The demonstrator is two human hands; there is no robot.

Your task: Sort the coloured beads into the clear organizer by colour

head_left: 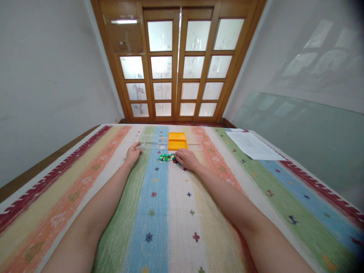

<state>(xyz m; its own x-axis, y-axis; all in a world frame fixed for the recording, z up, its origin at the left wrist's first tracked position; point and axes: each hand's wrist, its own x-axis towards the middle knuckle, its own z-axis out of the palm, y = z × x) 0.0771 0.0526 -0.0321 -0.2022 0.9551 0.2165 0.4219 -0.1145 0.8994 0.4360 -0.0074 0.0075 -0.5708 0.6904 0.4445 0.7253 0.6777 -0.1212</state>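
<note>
My left hand (133, 154) is at the left end of a clear plastic box (150, 142), its bent fingers and thumb closed about the box's edge. A heap of small pieces (165, 158), green, blue, yellow, white and dark red, lies on the cloth in front of the boxes; they are too small to name. My right hand (187, 158) reaches into the right side of this heap with its fingers pressed together. Whatever is between those fingertips is hidden. Just beyond it stands an open yellow plastic box (178, 145) with a divider across it.
Another clear plastic tray (195, 142) sits right of the yellow box. Printed paper (254, 145) lies at the table's right side. A striped cloth (179, 212) covers the table. Beyond the far edge are wooden glass-paned doors (178, 64); a glass panel (301, 140) leans at the right wall.
</note>
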